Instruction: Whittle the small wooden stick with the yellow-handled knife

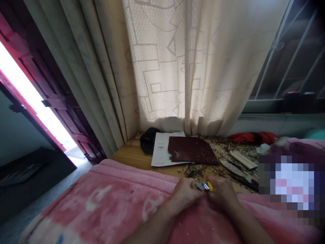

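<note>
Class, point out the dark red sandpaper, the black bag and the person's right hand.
Dark red sandpaper [190, 149]: head view, middle of its face.
Black bag [149, 140]: head view, its bulging middle.
Right hand [222, 192]: head view, back of the hand.

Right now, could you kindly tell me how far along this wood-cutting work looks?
Much cutting looks done: wood shavings cover part of the wooden tabletop. In hand, the left hand and right hand grip a small yellow-and-metal tool. What is left is unclear, though a flat wooden strip lies unheld among the shavings.
</note>
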`<state>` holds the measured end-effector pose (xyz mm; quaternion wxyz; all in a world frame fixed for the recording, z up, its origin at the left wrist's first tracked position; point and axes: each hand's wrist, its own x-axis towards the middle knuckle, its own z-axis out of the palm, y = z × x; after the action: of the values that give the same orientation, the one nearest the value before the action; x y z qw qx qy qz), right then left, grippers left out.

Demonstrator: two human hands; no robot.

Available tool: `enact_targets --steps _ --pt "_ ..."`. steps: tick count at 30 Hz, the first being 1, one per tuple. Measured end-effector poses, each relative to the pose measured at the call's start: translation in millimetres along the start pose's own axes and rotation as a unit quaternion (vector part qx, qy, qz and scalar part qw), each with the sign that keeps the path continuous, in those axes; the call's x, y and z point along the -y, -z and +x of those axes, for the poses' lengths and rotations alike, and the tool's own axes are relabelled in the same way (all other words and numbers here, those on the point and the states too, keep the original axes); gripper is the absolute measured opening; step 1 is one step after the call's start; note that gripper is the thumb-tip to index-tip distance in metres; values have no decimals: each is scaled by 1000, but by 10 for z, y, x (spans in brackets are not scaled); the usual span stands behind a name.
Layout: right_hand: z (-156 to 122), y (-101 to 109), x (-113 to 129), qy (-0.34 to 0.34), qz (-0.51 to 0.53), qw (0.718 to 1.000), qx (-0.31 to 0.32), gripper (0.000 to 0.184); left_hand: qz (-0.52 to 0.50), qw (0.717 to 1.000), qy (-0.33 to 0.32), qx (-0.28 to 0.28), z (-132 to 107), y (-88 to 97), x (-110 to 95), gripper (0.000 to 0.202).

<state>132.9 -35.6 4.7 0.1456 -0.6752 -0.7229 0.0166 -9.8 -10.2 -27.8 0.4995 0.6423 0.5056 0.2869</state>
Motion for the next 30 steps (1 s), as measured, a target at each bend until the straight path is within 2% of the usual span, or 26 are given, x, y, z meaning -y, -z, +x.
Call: enact_targets --steps 10,20,26,30 --pt "-6 -10 -12 10 -8 1000 -3 14 -20 1000 0 7 -29 9 -63 14" --pt "2 17 30 -28 -9 1000 5 17 -36 999 4 39 -25 38 -131 11" --pt "27 -23 -25 -31 17 999 7 12 -45 998 21 45 -33 26 -265 24" --pt "40 -56 -61 -31 16 999 -5 17 -49 998 15 34 -42 14 -317 28"
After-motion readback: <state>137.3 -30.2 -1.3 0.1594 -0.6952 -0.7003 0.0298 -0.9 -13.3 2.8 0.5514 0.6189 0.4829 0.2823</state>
